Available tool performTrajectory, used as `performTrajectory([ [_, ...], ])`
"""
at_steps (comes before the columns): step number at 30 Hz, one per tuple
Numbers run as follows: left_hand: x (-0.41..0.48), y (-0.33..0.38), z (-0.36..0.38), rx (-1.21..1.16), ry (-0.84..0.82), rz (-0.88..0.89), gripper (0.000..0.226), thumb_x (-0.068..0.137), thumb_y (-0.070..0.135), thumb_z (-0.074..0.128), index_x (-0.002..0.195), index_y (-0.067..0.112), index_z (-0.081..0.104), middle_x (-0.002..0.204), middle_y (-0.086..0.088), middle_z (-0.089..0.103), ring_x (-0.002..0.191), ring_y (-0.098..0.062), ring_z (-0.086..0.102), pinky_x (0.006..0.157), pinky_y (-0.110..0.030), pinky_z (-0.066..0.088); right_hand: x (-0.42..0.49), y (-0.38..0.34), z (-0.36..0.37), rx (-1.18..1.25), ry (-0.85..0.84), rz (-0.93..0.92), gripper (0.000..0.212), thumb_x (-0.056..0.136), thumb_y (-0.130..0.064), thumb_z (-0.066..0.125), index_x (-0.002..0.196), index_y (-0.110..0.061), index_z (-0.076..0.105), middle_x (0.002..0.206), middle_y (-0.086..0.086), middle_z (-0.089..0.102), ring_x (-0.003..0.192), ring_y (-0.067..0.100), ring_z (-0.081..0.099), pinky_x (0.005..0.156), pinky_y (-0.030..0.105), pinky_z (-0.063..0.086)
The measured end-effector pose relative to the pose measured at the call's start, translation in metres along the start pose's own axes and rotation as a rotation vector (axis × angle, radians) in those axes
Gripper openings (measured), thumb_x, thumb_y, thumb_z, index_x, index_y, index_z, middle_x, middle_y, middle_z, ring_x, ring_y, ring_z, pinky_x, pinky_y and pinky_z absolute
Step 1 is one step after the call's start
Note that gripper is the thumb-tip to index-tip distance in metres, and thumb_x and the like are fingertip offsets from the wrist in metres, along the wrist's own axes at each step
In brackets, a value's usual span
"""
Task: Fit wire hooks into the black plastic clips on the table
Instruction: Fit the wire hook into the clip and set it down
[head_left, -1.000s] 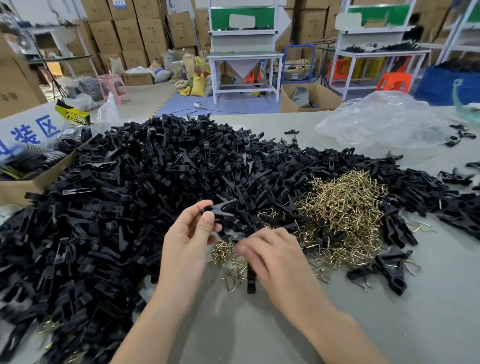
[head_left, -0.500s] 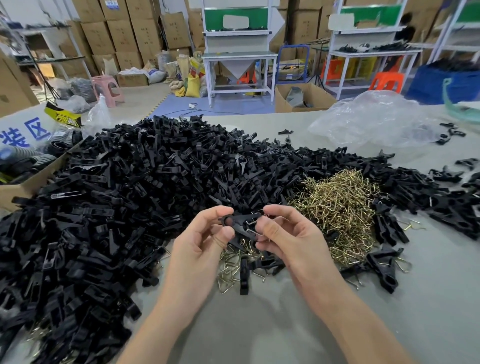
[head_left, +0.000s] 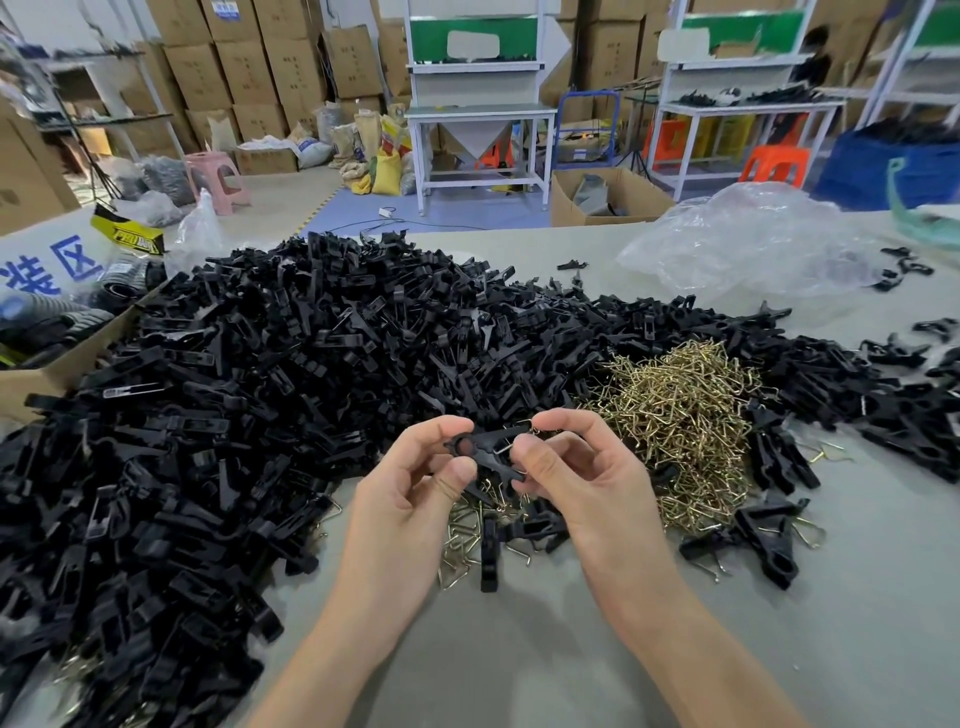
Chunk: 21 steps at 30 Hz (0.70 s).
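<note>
At the left edge of the frame a cardboard box (head_left: 52, 364) sits on the table's corner. Beside it a big heap of loose clips (head_left: 234, 389) covers the left and middle of the grey table (head_left: 519, 649).

Just below the centre of the frame, your left hand (head_left: 410, 499) pinches the black clip (head_left: 480, 447) between thumb and forefinger, with the other fingers curled under. The clip is held off the table in front of the heap. Its long axis runs nearly level across the frame, the ring end with its round hole pointing left into your left fingertips and the splayed end pointing right. Your right hand (head_left: 582, 483) pinches a wire hook (head_left: 506, 448) at that right end, thumb and forefinger pressed together on it and the rest of the fingers bent. How far the hook is seated you cannot tell.

Under your hands lies a scatter of hooks (head_left: 462, 540) and a single clip (head_left: 488, 551) lying lengthwise toward you. To the right is the brass-coloured mound of hooks (head_left: 685, 415), and at its lower right some fitted clips (head_left: 753, 535). A clear plastic bag (head_left: 753, 239) lies at the upper right.

Across the top of the frame, stacked cartons (head_left: 249, 67), a pink stool (head_left: 215, 179), a white workbench (head_left: 478, 114) and an orange stool (head_left: 774, 163) fill the room.
</note>
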<state>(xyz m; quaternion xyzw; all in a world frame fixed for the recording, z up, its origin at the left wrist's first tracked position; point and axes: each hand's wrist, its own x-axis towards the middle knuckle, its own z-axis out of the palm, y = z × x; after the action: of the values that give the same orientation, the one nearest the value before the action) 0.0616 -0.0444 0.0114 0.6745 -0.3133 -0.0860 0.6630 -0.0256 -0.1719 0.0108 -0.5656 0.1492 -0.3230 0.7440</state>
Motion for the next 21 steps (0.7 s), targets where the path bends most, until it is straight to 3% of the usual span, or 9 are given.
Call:
performTrajectory([
  [5, 0.0007, -0.0015, -0.0006, 0.009, 0.002, 0.008, 0.033, 0.092, 0.015, 0.065, 0.102, 0.046, 0.068, 0.086, 0.002, 0.070, 0.075, 0.000, 0.061, 0.071, -0.010, 0.047, 0.0001, 0.0006, 0.0011, 0.027, -0.004, 0.015, 0.017, 0.074, -0.025, 0.077, 0.090, -0.025, 0.073, 0.075, 0.005, 0.064, 0.075, 0.011, 0.065, 0.071, 0.021, 0.056],
  [12, 0.0027, -0.0031, -0.0060, 0.006, 0.038, 0.020, 0.024, 0.085, 0.036, 0.060, 0.105, 0.047, 0.067, 0.084, 0.000, 0.069, 0.075, -0.005, 0.061, 0.072, -0.013, 0.050, 0.0009, -0.0028, 0.0003, 0.114, 0.005, 0.041, 0.014, 0.071, -0.024, 0.079, 0.085, -0.028, 0.076, 0.075, 0.006, 0.068, 0.072, 0.015, 0.070, 0.072, 0.023, 0.057],
  [21, -0.0009, -0.0052, -0.0007, 0.030, -0.003, 0.009, 0.035, 0.094, 0.014, 0.064, 0.102, 0.049, 0.066, 0.087, -0.002, 0.069, 0.074, -0.003, 0.060, 0.070, -0.013, 0.048, 0.0005, 0.0001, 0.0013, 0.160, -0.001, 0.043, 0.018, 0.064, -0.033, 0.081, 0.082, -0.031, 0.076, 0.078, 0.003, 0.073, 0.081, 0.013, 0.071, 0.070, 0.021, 0.056],
])
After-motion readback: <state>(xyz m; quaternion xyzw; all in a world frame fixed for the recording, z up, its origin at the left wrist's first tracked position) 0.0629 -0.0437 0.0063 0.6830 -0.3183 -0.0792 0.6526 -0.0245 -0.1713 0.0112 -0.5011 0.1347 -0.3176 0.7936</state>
